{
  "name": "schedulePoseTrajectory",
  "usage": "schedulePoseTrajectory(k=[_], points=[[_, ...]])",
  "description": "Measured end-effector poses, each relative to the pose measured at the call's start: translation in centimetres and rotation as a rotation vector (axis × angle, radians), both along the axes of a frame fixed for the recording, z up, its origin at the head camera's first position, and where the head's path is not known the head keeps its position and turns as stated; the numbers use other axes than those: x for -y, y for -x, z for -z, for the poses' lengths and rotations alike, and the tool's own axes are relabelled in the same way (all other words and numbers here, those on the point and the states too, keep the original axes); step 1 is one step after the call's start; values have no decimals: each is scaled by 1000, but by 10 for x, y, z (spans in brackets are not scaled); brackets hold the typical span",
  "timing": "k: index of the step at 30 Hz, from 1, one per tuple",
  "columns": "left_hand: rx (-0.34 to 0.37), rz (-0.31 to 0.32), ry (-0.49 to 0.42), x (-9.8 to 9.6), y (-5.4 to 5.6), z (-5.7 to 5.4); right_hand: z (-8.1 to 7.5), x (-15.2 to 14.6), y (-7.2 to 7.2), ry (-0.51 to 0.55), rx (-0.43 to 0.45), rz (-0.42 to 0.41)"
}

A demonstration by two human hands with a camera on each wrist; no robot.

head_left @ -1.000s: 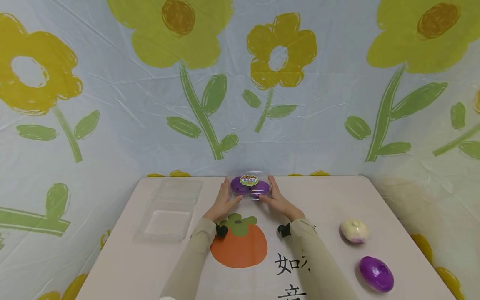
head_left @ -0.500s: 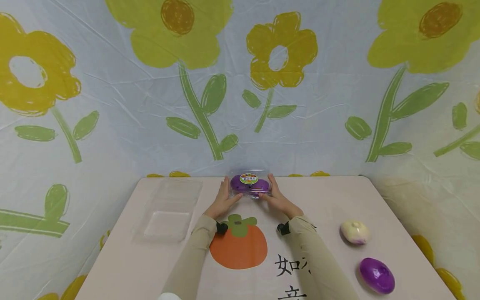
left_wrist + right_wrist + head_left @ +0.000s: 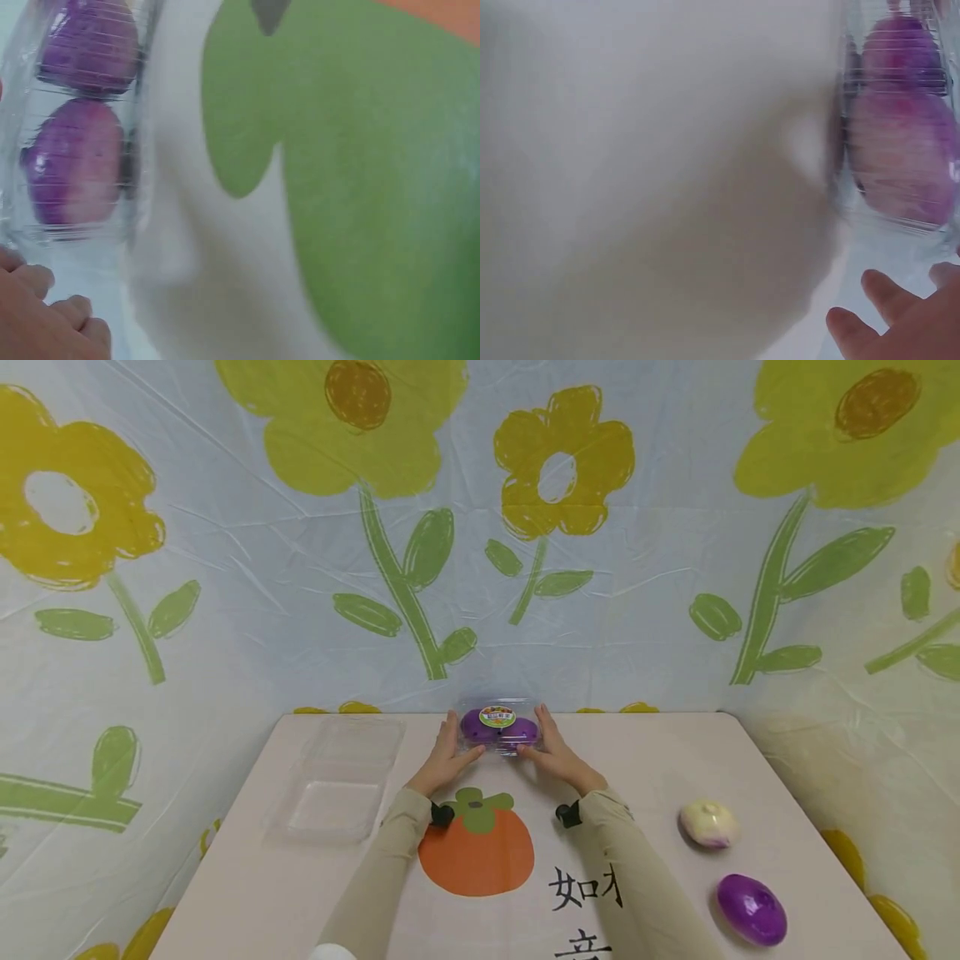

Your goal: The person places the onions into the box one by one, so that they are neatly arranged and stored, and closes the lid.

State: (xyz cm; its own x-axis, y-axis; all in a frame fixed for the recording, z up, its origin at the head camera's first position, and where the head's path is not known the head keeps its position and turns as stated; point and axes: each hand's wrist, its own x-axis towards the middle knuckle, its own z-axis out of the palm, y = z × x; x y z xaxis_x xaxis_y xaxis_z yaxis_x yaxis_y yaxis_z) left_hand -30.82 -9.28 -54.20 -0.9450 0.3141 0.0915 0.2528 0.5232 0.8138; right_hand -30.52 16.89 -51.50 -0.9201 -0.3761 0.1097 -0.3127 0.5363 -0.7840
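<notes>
At the back middle of the table, both hands hold a lidded clear plastic box (image 3: 517, 706) from its two ends. Inside lie two purple, onion-like vegetables (image 3: 519, 732), and an oval label sits on the lid. My left hand (image 3: 442, 763) grips the left end, its thumb at the front edge and its fingers along the side. On the opposite end my right hand (image 3: 558, 761) does likewise. The wrist views show the two vegetables through the ribbed plastic, with some fingertips (image 3: 71, 311) near one end. Whether the box touches the table, I cannot tell.
An open clear plastic box (image 3: 333, 810) lies on the left of the table (image 3: 225, 893). At right sit a whitish, purple-tipped turnip-like vegetable (image 3: 709, 823) and a loose purple onion-like one (image 3: 752, 910). A flower-printed curtain (image 3: 637, 610) stands behind the back edge.
The held box and both hands have shifted very slightly up and away in the head view. Both hands keep their hold; the other things have not moved.
</notes>
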Motion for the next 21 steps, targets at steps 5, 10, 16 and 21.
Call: schedulePoseTrajectory(k=[5, 10, 16, 21], points=[[44, 24, 13, 5, -6, -25, -14, -2, -3, -54, -40, -2], [81, 41, 42, 17, -14, -64, -37, 0, -13, -60, -133, -2], [83, 54, 74, 48, -36, -107, -68, 21, -33, -16, -205, -24], [14, 19, 88, 91, -66, -125, -86, 53, -61, 63, -201, -101]])
